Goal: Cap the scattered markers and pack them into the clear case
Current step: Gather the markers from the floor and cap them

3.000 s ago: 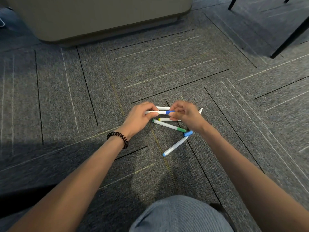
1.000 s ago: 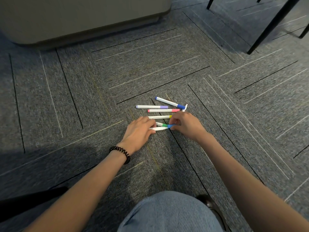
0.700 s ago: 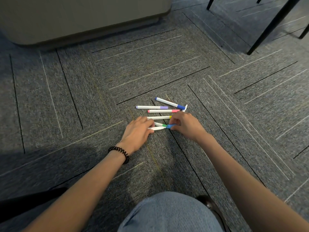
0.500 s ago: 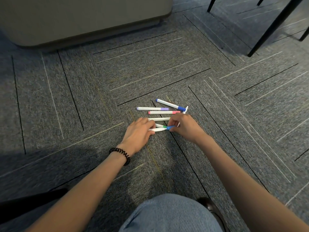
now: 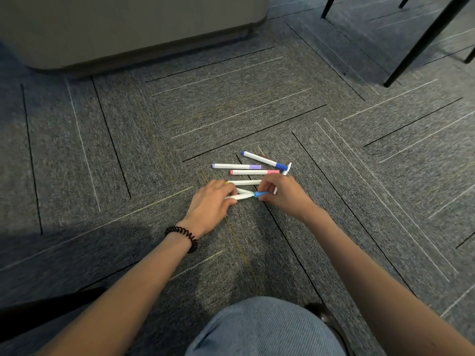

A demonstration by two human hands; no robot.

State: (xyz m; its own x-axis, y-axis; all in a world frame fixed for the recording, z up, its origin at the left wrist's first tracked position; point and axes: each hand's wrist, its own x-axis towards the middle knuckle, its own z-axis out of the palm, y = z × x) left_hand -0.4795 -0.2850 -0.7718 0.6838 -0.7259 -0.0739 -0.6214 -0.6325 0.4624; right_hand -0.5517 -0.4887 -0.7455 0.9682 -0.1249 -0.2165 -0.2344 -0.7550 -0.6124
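"Markers [image 5: 246,172], where did they lie?"

"On the carpet [image 5: 257,111] ahead of my knee [image 5: 264,327]. It was a short, nubbly grey weave, laid in tiles with thin pale and black lines. The markers were slim, round, smooth white barrels, each with a coloured cap."

"And your hands?"

"My left hand [image 5: 210,201] curled its fingers round the bare white end of the light-blue marker [image 5: 240,197], low against the carpet. My right hand [image 5: 282,194] pinched that marker's cap end between thumb and fingertips. I couldn't tell whether the cap sat fully home."

"The others?"

"Just beyond my fingers lay the yellow marker [image 5: 244,182], then the pink marker [image 5: 257,172] and the purple marker [image 5: 236,166], roughly parallel. The dark-blue marker [image 5: 264,160] slanted at the far side. Another white barrel [image 5: 243,191] angled in to meet the one I held, mostly hidden."

"Anything on you?"

"A black coiled band [image 5: 182,237] ringed my left wrist, and ribbed blue denim covered my knee."
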